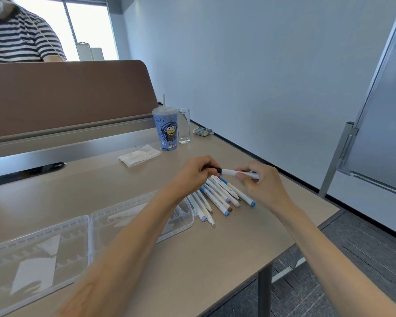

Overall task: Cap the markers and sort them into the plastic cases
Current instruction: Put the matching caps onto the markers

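In the head view, both hands met just above the middle of the frame, over the beige surface (226,255). The left hand (197,170) pinched a small black cap (216,168) in curled fingers. The right hand (264,183) gripped the slim white marker (237,173) by its barrel, holding it level, and the cap sat at the marker's left end.

Directly beneath the hands a fanned heap of loose white markers (222,197) lay on the surface, with blue, lilac, brown and grey ends. An open, clear plastic case (39,245) with ribbed slots lay at lower left, its right half touching the heap and partly under the left forearm.

The surface's right edge ran diagonally along the wall to a corner at right of centre. Its near edge slanted down to the bottom of the frame, with bare tabletop between the case and that edge.

At the back stood a blue lidded paper cup (166,130) with a cartoon figure and the word "LUCKIN" near its base. A clear drinking glass (184,125) stood just beside it, and a crumpled white napkin (138,155) lay to the left. Print on the marker barrels was too small to read.
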The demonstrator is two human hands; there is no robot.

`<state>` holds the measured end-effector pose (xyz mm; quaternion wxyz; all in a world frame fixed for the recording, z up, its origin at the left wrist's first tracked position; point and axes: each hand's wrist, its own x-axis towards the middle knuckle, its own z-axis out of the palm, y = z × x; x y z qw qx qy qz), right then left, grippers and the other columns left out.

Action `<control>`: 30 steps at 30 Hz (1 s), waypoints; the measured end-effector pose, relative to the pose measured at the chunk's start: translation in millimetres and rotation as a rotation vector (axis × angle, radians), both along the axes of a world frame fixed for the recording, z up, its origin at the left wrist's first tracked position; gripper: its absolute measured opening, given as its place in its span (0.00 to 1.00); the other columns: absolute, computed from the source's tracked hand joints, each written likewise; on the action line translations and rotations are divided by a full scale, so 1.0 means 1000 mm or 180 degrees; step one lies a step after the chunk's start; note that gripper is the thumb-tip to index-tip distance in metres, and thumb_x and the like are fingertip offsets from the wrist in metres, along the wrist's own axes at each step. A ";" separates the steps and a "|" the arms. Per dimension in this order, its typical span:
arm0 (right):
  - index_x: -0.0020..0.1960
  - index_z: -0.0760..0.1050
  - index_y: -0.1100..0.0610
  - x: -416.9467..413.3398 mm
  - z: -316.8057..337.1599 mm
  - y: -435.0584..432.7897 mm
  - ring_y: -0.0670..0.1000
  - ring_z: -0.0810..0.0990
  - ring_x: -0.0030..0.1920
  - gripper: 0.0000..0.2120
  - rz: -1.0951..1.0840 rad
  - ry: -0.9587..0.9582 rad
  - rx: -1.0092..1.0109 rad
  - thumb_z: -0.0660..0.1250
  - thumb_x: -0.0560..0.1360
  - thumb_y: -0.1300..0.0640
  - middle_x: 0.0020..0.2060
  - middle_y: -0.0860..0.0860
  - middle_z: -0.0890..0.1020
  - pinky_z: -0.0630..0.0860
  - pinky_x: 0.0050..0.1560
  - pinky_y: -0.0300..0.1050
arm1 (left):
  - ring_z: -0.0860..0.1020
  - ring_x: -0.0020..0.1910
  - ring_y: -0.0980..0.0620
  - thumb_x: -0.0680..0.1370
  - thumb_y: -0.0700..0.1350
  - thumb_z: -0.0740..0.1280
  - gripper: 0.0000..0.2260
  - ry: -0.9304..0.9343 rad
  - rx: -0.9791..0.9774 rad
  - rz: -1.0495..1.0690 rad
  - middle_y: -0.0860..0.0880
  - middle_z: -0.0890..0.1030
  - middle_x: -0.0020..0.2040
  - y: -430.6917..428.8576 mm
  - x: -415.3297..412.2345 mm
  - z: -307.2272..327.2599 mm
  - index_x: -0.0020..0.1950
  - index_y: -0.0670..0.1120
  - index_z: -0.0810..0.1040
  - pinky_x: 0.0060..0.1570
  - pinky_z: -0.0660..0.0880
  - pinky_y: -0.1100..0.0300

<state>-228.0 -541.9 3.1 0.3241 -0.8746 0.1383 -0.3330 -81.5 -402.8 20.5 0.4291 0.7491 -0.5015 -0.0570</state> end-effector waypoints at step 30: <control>0.51 0.82 0.52 0.020 -0.008 -0.047 0.49 0.80 0.48 0.09 -0.0865 0.1429 -0.0273 0.66 0.75 0.50 0.47 0.48 0.83 0.78 0.49 0.45 | 0.73 0.52 0.51 0.79 0.38 0.62 0.11 -0.0347 0.0828 0.0882 0.45 0.78 0.57 -0.012 0.038 -0.037 0.59 0.44 0.78 0.50 0.67 0.62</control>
